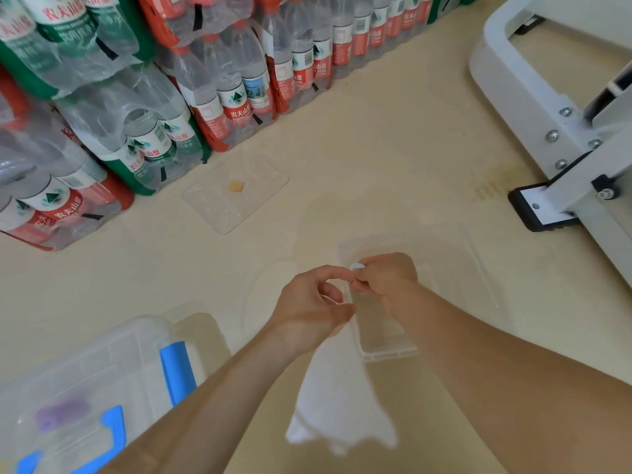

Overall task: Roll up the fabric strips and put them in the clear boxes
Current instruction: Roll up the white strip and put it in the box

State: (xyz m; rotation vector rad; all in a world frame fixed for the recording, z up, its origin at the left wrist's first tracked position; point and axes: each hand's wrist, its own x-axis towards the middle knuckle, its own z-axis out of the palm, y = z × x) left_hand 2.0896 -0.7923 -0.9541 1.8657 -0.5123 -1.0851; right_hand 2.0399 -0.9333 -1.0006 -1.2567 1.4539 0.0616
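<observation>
Watching this over the head cam feed. Both hands are up over the open clear box (386, 354), which sits on the beige floor (376, 148). The right hand (388, 280) has its fingers curled tight around the rolled-up end of the white fabric strip (342, 401), and I can just see the little roll poking out at the top of its fist. The left hand (313, 307) is right up against it, fingers bent, with the forefinger reaching to the roll and the thumb pinching the strip a bit lower. The rest of the strip hangs loose between the forearms and fans out toward the bottom of the view, so it's held above the box and not in it. Down at the lower left there's a second clear box (102, 364) with blue latches and its lid on, and something purple (61, 415) blurry inside; can't tell what exactly. A loose clear lid (253, 203) lies flat farther out on the floor with a small tan square (236, 186) on it. Shrink-wrapped packs of water bottles (171, 97) are stacked along the left, and a white metal frame (547, 107) stands at the right.
</observation>
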